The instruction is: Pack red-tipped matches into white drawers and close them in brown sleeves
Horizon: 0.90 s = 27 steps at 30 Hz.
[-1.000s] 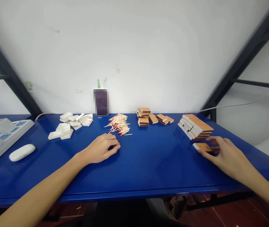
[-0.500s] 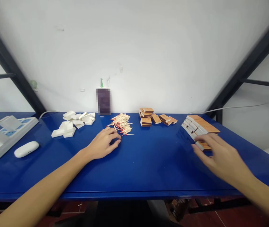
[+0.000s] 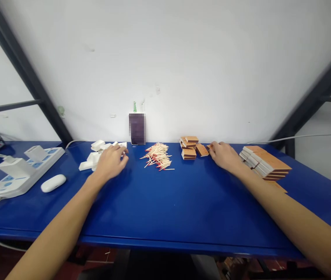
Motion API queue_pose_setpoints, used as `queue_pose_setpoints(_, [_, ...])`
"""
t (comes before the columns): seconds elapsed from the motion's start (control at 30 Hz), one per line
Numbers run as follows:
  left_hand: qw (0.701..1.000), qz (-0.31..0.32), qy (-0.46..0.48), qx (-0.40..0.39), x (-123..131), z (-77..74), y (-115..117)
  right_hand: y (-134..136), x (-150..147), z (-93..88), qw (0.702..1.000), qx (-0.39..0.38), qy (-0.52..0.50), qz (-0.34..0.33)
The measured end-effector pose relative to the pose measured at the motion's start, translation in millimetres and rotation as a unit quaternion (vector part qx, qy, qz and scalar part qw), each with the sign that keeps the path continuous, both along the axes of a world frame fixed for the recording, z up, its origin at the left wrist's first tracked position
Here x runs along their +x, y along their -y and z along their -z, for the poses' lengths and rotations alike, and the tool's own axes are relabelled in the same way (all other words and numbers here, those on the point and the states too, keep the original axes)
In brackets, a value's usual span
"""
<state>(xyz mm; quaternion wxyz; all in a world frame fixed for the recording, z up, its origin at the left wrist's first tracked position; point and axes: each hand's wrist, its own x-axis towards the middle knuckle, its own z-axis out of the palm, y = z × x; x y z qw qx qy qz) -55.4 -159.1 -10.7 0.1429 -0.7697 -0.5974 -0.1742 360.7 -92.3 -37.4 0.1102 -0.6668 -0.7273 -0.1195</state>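
Note:
My left hand (image 3: 111, 161) is over a loose pile of white matchbox trays (image 3: 92, 157), its fingers curled and a bit of white tray showing by the thumb. At the back right, my right hand (image 3: 223, 154) has its fingertips closed on an orange-brown matchbox cover (image 3: 209, 147), most of which is hidden behind them. Left of that hand lie several more matchbox covers (image 3: 189, 153), some stacked. Between my hands sits a heap of red-tipped matches (image 3: 157, 155). Beyond my right forearm stands a neat stack of matchboxes (image 3: 266, 159).
A white power strip (image 3: 25, 179) with plugged-in adapters lies on the left of the blue table (image 3: 165, 210). In front of it is a white oval case (image 3: 53, 183). A dark blurred rectangle (image 3: 137, 129) leans on the wall behind the matches.
My right hand has left the matchbox stack and moved left and back to the loose covers. My left hand has moved from beside the matches to the white trays. The view has shifted slightly.

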Motion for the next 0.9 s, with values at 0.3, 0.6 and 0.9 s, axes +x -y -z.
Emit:
queue_pose_setpoints(0.3, [0.978,-0.184,0.030,-0.093,-66,-26.5,6,44,-29,-19.0,0.972,0.080,-0.053,-0.216])
queue_pose_setpoints(0.6, [0.981,-0.130,0.011,-0.146,-96,-6.7,0,61,-49,-7.8,0.938,-0.069,-0.008,-0.340])
queue_pose_setpoints(0.9, [0.995,-0.031,0.088,-0.026,-67,-23.1,14,80,-78,-17.8,0.924,0.018,-0.058,-0.376])
